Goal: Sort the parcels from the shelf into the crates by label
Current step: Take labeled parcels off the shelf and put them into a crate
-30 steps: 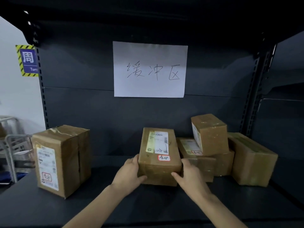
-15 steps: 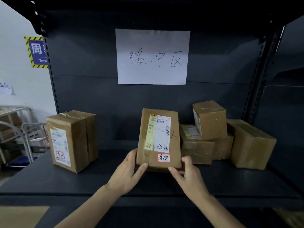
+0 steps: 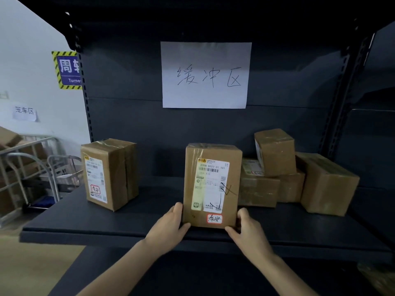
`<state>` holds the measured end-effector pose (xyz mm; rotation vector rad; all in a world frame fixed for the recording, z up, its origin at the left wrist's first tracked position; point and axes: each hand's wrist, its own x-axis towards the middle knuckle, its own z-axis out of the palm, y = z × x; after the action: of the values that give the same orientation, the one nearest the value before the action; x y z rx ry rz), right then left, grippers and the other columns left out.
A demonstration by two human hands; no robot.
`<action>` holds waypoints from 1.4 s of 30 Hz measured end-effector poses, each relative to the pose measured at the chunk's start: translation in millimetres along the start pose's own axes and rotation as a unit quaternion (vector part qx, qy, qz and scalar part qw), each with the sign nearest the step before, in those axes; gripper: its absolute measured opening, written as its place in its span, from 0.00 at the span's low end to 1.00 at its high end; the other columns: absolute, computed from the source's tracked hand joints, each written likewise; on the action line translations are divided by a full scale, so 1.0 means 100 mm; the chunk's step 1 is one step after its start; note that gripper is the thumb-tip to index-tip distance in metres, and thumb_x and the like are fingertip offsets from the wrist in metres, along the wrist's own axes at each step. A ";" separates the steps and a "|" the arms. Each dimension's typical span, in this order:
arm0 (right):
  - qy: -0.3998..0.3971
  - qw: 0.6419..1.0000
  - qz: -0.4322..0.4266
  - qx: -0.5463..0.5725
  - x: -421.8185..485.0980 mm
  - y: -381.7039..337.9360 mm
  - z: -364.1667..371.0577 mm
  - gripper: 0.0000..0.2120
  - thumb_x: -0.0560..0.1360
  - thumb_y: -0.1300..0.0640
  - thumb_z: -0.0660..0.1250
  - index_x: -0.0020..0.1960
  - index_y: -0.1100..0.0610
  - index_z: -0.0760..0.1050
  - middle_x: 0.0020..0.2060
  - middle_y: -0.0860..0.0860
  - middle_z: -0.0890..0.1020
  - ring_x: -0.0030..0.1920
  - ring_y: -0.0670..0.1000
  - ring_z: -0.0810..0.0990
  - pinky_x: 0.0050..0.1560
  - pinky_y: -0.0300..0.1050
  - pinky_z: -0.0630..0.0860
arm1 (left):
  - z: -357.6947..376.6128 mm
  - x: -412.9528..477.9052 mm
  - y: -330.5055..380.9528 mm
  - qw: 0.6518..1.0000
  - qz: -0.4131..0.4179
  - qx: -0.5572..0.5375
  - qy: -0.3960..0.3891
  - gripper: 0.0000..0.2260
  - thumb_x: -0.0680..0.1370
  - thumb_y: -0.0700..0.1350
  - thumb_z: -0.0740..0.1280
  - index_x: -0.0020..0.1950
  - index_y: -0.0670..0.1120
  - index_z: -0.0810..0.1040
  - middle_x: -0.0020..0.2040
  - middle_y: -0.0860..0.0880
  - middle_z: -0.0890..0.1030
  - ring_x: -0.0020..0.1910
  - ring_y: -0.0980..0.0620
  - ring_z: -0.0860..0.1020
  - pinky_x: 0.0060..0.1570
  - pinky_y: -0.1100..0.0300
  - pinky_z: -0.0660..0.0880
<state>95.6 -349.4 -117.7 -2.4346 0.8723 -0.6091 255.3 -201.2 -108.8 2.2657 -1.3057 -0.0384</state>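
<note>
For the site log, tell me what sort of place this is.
Probably a parcel sorting depot: taped, labelled cardboard parcels on a dark metal shelf, a handwritten paper sign on its back panel, a hazard-striped wall sign.

The centre parcel stands at the front edge of the shelf, left hand and right hand at its lower corners; a second parcel stands well to its left. Behind to the right, a small parcel sits atop others; a paper sign hangs above.

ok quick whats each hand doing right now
The left hand holds the upright parcel by its lower left edge.
The right hand holds the same parcel by its lower right corner.
</note>
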 end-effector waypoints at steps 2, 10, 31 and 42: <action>-0.002 1.000 -0.001 -0.006 -0.01 0.01 0.00 0.14 0.74 0.53 0.67 0.48 0.52 0.61 0.53 0.51 0.80 0.49 0.48 0.79 0.34 0.31 0.68 | 0.02 -0.01 0.01 1.000 -0.014 0.000 -0.007 0.09 0.79 0.48 0.61 0.53 0.47 0.63 0.52 0.49 0.75 0.48 0.53 0.75 0.46 0.59 0.74; -0.014 1.000 -0.008 0.009 0.00 -0.10 0.02 0.20 0.75 0.54 0.66 0.63 0.55 0.64 0.57 0.52 0.79 0.54 0.49 0.79 0.50 0.39 0.76 | -0.03 -0.07 -0.08 0.999 -0.031 0.003 -0.031 0.12 0.79 0.49 0.61 0.60 0.48 0.65 0.56 0.49 0.75 0.53 0.51 0.75 0.52 0.54 0.75; -0.001 1.000 0.001 0.027 0.61 -1.11 0.87 0.26 0.77 0.56 0.64 0.71 0.57 0.58 0.62 0.53 0.77 0.60 0.52 0.77 0.56 0.43 0.74 | -1.12 -0.20 -1.85 0.969 -0.176 -0.045 0.168 0.08 0.76 0.46 0.65 0.43 0.46 0.66 0.43 0.48 0.76 0.43 0.47 0.74 0.38 0.57 0.66; -0.016 0.999 0.033 0.036 0.75 -1.21 0.92 0.30 0.75 0.56 0.67 0.72 0.57 0.58 0.63 0.53 0.76 0.63 0.53 0.74 0.64 0.46 0.70 | -1.25 0.17 -2.30 0.965 -0.200 -0.152 0.076 0.26 0.72 0.44 0.72 0.65 0.42 0.65 0.62 0.46 0.76 0.61 0.48 0.74 0.58 0.57 0.71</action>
<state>253.8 -291.0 -103.1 -2.3358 0.8991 -0.5662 482.3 -69.9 -100.2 2.1762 -0.6938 -0.1889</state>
